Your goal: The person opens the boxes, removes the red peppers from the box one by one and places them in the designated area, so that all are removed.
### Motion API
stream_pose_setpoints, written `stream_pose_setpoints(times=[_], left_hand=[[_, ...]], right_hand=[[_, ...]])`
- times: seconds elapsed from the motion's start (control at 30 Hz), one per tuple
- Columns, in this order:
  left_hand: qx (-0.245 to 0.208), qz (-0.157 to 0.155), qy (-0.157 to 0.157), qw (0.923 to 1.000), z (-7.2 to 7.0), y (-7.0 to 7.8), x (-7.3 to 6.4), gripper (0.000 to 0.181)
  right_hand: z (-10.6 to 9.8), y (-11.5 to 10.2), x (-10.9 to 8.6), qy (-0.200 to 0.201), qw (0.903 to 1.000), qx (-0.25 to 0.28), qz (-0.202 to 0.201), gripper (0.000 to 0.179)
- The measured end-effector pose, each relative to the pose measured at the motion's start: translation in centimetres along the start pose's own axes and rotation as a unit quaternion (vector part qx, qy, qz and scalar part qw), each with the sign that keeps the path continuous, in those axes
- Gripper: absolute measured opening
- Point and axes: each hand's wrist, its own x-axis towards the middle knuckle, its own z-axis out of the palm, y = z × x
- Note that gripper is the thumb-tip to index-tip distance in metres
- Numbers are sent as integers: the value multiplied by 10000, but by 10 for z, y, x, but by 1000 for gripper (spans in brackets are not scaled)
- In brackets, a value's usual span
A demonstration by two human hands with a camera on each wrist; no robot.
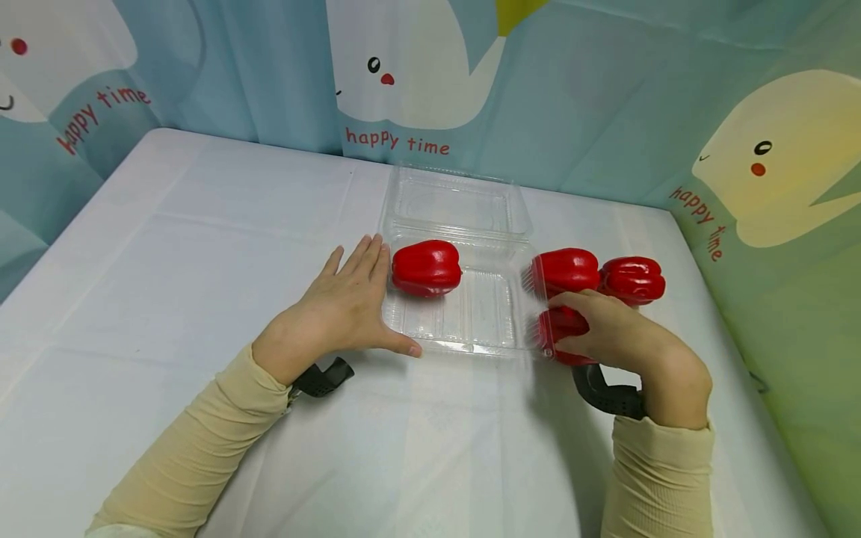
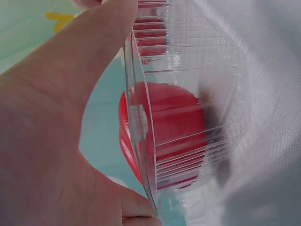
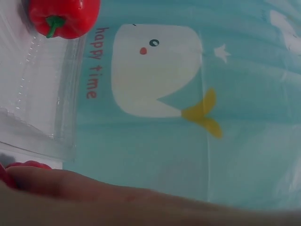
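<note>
A clear plastic clamshell box stands with its lid folded back behind it. One red bell pepper lies in the left part of the box; its green stem shows in the right wrist view. My left hand, fingers straight and thumb spread, rests against the box's left side and front corner. Just outside the right wall, my right hand grips another red bell pepper between thumb and fingers. The clear wall partly covers that pepper in the head view.
Behind my right hand, two more red bell peppers, a nearer one and a farther-right one, lie on the white-covered table. A printed blue curtain hangs along the table's back edge, and a green-yellow one along the right.
</note>
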Motion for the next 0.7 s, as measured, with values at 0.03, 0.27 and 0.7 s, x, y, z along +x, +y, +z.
stream_pose_setpoints(times=[0.03,0.27,0.7], left_hand=[[5,-1,-3,10000,0,0,0,138],[16,2,-15,10000,0,0,0,138],[24,11,13,10000,0,0,0,139]], right_hand=[[0,0,0,33,10000,-15,-35,59],[-2,-2,-4,91,9999,42,27,60],[-10,-20,-17,1616,9849,-97,-613,42]])
